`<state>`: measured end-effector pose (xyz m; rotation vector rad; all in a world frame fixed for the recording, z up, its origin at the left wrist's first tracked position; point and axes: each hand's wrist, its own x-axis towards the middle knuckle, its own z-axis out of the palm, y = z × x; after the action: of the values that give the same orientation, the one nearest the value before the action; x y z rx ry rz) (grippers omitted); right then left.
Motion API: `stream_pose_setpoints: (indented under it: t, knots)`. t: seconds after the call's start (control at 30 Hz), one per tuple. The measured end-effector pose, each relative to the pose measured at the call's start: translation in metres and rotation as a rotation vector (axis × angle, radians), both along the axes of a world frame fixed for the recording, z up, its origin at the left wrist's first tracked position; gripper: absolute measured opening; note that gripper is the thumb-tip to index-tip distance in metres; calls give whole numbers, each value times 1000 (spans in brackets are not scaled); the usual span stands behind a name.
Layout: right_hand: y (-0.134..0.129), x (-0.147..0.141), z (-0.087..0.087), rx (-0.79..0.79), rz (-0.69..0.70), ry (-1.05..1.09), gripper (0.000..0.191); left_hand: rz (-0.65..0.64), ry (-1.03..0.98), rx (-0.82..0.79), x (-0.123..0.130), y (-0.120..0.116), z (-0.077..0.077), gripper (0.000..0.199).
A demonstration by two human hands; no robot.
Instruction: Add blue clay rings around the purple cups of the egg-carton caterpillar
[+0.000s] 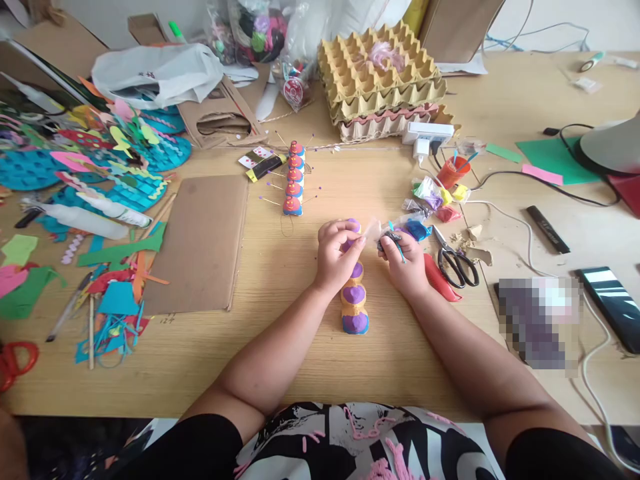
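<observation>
Over the far end of a bumpy strip (355,294) in purple, yellow and blue, both hands are raised close together. My left hand (340,253) pinches the edge of a clear plastic bag (372,231). In my right hand (406,261) is a small dark lump (392,236) in plastic, with a thin blue piece beside the fingers. The bag spans the gap between the hands. Farther back on the left stands a finished-looking red and blue caterpillar figure (294,179) with pins sticking out of its sides.
Black scissors (457,261) and a red packet (440,279) lie right of my right hand. Behind are small clay bags (431,193), an orange cup (454,171) and egg trays (383,73). Cardboard (200,243) and paper scraps (117,298) lie left; a phone (611,307) lies right.
</observation>
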<state>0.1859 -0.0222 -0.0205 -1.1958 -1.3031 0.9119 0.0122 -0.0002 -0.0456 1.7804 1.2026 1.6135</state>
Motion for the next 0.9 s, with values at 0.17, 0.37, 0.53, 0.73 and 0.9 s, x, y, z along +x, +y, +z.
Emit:
stream_pose_setpoints:
  t: [0.17,0.37,0.53,0.73,0.9]
  knots:
    - [-3,-2,4,-12,-9,-57,63,-3,-17,38,1,0,0,16]
    - [-2,-4,-6,-71,-27,93,66,31,8,9,-2,0,4,17]
    - [0,-3,-10,-80,-67,76,63,17,13,12,-3,0,6,21]
    - [3,-6,-15,-35,-94,135,50,50,-14,-76,-3,-1,4,22]
    - [2,-1,-16,-6,-81,94,46,35,-29,-54,-4,-2,6,24]
